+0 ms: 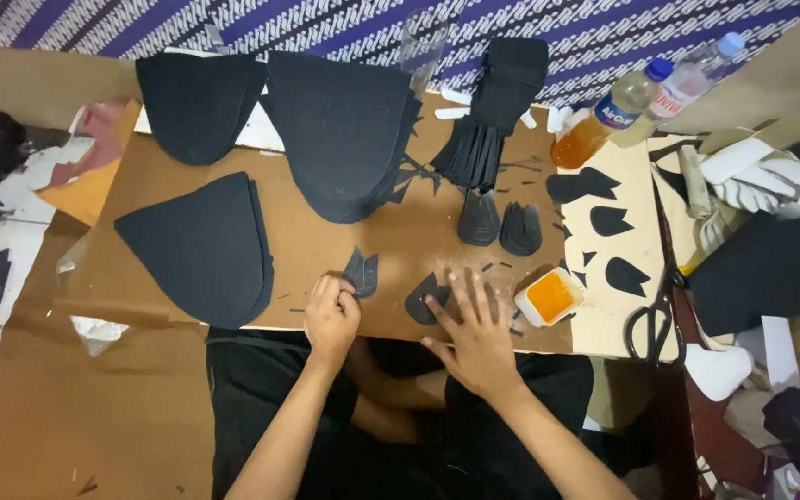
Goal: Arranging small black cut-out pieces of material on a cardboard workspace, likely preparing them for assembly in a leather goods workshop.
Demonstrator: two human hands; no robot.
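Only the head cam here, looking straight down at my lap and the brown cardboard board (pixel 344 268) I'm working on.

My left hand (pixel 331 319) is curled up at the near edge of the board, fingers pinched onto the bottom of a small dark leaf-shaped piece (pixel 361 271), so that one's gripping the piece. My right hand (pixel 476 333) is flat and spread out, fingers open, pressing down on another dark cut piece (pixel 421 301) just beside it, palm hanging off the board edge.

Just to the right of my right hand sits a little white tub of orange glue (pixel 550 296), nearly touching my fingers. Black scissors (pixel 652 324) lie further right on a pale sheet. Up the board there are two finished small pieces (pixel 500 222) side by side, and three big black curved foam panels (pixel 201 245) spread over the left and top. Two plastic bottles (pixel 615 113) lie at the top right.
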